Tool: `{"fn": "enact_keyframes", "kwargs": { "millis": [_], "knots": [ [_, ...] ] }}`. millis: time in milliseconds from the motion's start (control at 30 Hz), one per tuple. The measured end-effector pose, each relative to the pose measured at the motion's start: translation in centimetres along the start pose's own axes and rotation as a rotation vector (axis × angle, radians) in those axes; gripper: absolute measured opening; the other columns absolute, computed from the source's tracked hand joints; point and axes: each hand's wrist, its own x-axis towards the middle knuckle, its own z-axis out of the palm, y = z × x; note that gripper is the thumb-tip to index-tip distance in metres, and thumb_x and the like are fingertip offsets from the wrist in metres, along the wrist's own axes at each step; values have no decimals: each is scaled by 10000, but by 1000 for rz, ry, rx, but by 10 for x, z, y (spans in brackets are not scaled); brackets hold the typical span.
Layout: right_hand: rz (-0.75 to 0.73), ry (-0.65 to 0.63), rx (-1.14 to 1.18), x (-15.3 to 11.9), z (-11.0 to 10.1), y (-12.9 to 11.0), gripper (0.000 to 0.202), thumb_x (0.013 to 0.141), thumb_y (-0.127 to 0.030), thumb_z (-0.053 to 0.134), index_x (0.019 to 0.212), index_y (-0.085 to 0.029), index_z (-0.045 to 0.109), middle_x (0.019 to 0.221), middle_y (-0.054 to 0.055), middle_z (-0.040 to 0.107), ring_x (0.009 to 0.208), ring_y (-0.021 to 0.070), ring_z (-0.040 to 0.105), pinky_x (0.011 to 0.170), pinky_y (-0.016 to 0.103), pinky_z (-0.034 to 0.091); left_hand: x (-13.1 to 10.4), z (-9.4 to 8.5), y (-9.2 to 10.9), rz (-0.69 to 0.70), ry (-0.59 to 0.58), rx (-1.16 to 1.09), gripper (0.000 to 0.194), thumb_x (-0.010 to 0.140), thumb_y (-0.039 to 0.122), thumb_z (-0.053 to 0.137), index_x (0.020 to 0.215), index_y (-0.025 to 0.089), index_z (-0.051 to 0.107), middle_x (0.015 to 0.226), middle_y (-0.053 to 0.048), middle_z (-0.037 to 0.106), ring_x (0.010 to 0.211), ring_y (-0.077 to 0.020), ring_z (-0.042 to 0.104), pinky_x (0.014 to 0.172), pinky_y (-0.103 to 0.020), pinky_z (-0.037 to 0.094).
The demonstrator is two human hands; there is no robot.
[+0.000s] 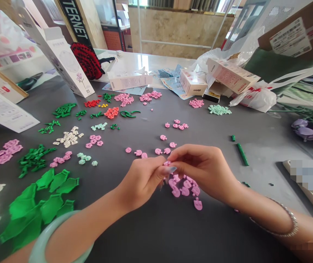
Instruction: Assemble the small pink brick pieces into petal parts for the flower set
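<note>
Small pink piece (167,163) pinched between fingers of left hand (141,177) and right hand (207,171), perhaps partly joined; pink petals (184,191) loose below fingers, green leaves (51,207) unattached leftward on counter (134,233).

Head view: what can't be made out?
All in the head view:
Small pink plastic piece: shape covered by fingers of left hand and right hand.
Rounded pink plastic pieces: some partly behind the hands.
Pale-rimmed flat object: pixelated, cut off by right edge.
Fine print on tall white cardboard box: too small.
</note>
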Motion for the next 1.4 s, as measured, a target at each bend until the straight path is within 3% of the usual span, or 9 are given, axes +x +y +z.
{"fn": "enact_keyframes", "kwargs": {
  "millis": [233, 400, 667, 833, 1000, 1200, 1400],
  "knots": [
    [-134, 9, -84, -4, -2, -4, 51, 754, -172, 651, 706, -175, 670, 635, -9, 670, 535, 88, 585, 488, 177, 483, 0, -3, 0, 311, 92, 412, 443, 985, 352, 250, 628, 172, 439, 501, 36, 438, 446, -80, 385, 449, -193, 339],
    [-238, 9, -181, -4, -2, -4, 89, 768, -110, 626, 698, -158, 654, 626, -16, 664, 543, 72, 565, 502, 159, 457, 2, -3, 2, 383, 116, 540, 465, 987, 336, 256, 621, 158, 479, 499, 25, 475, 440, -85, 387, 443, -211, 349],
    [-226, 23, -235, -4, 0, -2, 109, 768, -93, 619, 674, -144, 637, 589, -23, 643, 524, 62, 554, 488, 144, 439, 2, -2, 0, 403, 127, 614, 431, 984, 298, 290, 639, 154, 506, 496, 26, 483, 433, -88, 396, 432, -221, 344],
    [-179, 28, -149, -4, -2, -1, 58, 764, -157, 645, 708, -158, 661, 621, -19, 659, 528, 66, 568, 490, 149, 454, 1, -1, 0, 316, 118, 440, 395, 981, 292, 289, 655, 164, 471, 516, 34, 483, 443, -76, 413, 449, -196, 354],
    [-32, 24, 20, 1, -6, 2, 74, 694, -205, 720, 683, -173, 655, 609, -19, 652, 526, 85, 583, 498, 175, 491, -1, 0, -1, 79, 60, 139, 397, 965, 266, 320, 603, 165, 449, 497, 44, 481, 437, -62, 449, 456, -171, 365],
    [7, 7, 73, 5, -9, 4, 126, 622, -187, 773, 620, -175, 647, 634, -8, 652, 581, 103, 582, 513, 196, 489, 0, 0, 4, -137, 102, -28, 453, 958, 290, 320, 559, 151, 483, 454, 41, 473, 419, -56, 458, 454, -163, 378],
    [12, -91, 85, 5, -9, 0, 30, 703, -157, 692, 724, -179, 695, 751, 6, 671, 690, 110, 618, 627, 214, 529, 2, 0, 7, -269, 125, -130, 474, 953, 334, 316, 543, 153, 469, 453, 37, 455, 399, -54, 436, 428, -164, 368]
  ]
}}
